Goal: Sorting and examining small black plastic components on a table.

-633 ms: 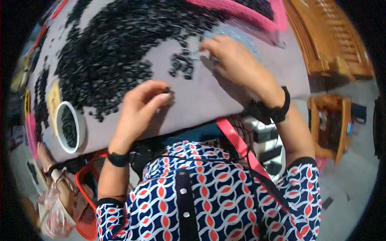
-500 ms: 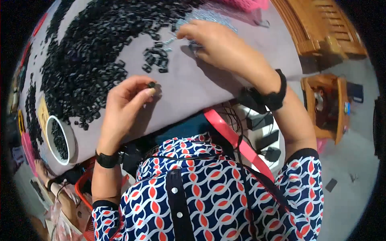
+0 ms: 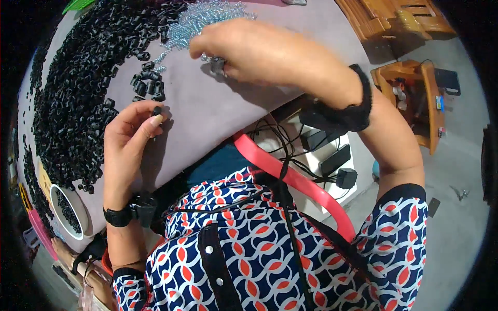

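Between the thumb and forefinger of the left hand (image 3: 122, 137), a small black piece (image 3: 157, 111) is pinched right at the fingertips, as it was in the earlier pictures. The right hand (image 3: 231, 49) now stands farther from the loose cluster of black pieces (image 3: 140, 88), its fingers curled; a few glassy bits (image 3: 217, 66) show beneath them, but whether it grips these I cannot tell. The pink basket seen earlier at the far edge is out of view.

The pinched piece lies just nearer the wearer than the cluster, well apart from the right hand. Beyond the right hand spreads a pile of pale bluish pieces (image 3: 207, 18); left of the cluster lies the big black heap (image 3: 72, 103). On the lilac-grey tabletop (image 3: 199, 122), a white bowl (image 3: 83, 220) holds dark bits.
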A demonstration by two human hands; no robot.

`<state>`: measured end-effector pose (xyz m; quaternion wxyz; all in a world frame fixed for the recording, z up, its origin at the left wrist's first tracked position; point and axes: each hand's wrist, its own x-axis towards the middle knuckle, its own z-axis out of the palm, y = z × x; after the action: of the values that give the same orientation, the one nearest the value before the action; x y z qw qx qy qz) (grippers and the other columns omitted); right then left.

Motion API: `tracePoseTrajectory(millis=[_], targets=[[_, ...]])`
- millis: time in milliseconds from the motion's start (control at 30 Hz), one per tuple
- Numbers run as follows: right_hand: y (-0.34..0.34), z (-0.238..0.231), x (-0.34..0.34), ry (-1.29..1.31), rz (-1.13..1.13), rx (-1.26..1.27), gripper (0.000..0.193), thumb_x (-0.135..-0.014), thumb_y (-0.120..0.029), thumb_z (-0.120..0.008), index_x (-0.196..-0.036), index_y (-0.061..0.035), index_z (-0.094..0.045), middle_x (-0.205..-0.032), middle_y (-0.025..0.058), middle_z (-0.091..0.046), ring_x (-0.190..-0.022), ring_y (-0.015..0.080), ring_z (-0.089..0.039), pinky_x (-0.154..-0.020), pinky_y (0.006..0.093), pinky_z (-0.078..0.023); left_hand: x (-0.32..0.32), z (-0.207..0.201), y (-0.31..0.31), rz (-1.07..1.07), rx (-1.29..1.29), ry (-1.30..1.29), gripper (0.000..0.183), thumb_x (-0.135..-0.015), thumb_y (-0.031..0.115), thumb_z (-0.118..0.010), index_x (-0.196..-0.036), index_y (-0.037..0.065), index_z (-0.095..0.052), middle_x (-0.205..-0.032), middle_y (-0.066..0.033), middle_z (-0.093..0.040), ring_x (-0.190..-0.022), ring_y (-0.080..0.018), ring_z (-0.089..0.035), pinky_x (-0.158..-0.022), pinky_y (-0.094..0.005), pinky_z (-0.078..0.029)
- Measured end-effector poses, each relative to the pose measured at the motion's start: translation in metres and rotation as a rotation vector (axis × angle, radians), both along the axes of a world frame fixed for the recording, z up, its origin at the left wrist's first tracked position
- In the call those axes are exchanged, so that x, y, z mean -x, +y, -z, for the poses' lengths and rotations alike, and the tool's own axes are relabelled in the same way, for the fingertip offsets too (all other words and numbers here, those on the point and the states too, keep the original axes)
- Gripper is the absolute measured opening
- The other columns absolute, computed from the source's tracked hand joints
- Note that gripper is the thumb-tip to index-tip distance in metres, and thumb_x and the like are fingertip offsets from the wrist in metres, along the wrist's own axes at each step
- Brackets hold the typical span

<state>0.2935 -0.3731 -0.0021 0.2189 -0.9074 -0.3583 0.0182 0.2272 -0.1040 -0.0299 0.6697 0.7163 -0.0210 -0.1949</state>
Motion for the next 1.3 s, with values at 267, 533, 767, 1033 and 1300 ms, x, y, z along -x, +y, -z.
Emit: tracePoseTrajectory(millis=[267,533,767,1033,1300], targets=[[0.003,0.026,-0.001,0.073,-0.049,-0.02,0.027,-0.075,0.005,-0.061,-0.101,-0.0029,-0.063,-0.093,0.0162,-0.064,-0.089,0.038,-0.064,-0.078,0.0441,-0.051,0.003,0.002,-0.003,-0.012,-0.075,-0.011,0.018,-0.093,0.007,-0.063,-0.11,0.001,-0.066,-0.096,-0.0023,-0.069,-0.084,-0.0068,-0.06,-0.076,-0.0216,-0.047],[-0.012,-0.005,-0.016,-0.028,0.002,-0.197,0.026,-0.085,-0.013,-0.066,-0.11,-0.0059,-0.067,-0.104,0.0175,-0.069,-0.097,0.034,-0.067,-0.084,0.0428,-0.053,-0.005,-0.008,-0.008,-0.01,-0.112,-0.039,0.019,-0.091,0.005,-0.064,-0.109,0.0,-0.066,-0.093,-0.0019,-0.068,-0.081,-0.0075,-0.058,-0.075,-0.0217,-0.045],[0.028,-0.005,0.01,0.357,0.124,-0.608,0.026,-0.081,-0.005,-0.065,-0.107,-0.0041,-0.069,-0.086,0.016,-0.071,-0.08,0.0248,-0.071,-0.072,0.0342,-0.055,-0.002,-0.011,0.001,0.019,-0.058,0.027,0.02,-0.094,0.008,-0.061,-0.112,-0.001,-0.064,-0.094,-0.0046,-0.069,-0.082,-0.0098,-0.064,-0.075,-0.0241,-0.053],[0.091,0.0,0.035,0.718,0.117,-0.779,0.022,-0.086,0.001,-0.06,-0.106,0.0045,-0.067,-0.097,0.0119,-0.072,-0.086,0.0148,-0.068,-0.074,0.0278,-0.055,0.014,-0.007,0.014,-0.143,0.267,0.138,0.016,-0.094,0.006,-0.061,-0.108,-0.001,-0.066,-0.096,-0.0066,-0.071,-0.072,-0.007,-0.064,-0.069,-0.0225,-0.055],[0.13,0.001,0.025,0.778,0.091,-0.928,0.022,-0.09,0.006,-0.057,-0.109,0.003,-0.067,-0.096,0.0084,-0.069,-0.078,0.0111,-0.066,-0.064,0.0228,-0.054,0.015,-0.002,0.034,-0.211,0.473,0.128,0.016,-0.096,0.008,-0.06,-0.108,-0.002,-0.066,-0.094,-0.0082,-0.071,-0.071,-0.0073,-0.063,-0.067,-0.0222,-0.055]])
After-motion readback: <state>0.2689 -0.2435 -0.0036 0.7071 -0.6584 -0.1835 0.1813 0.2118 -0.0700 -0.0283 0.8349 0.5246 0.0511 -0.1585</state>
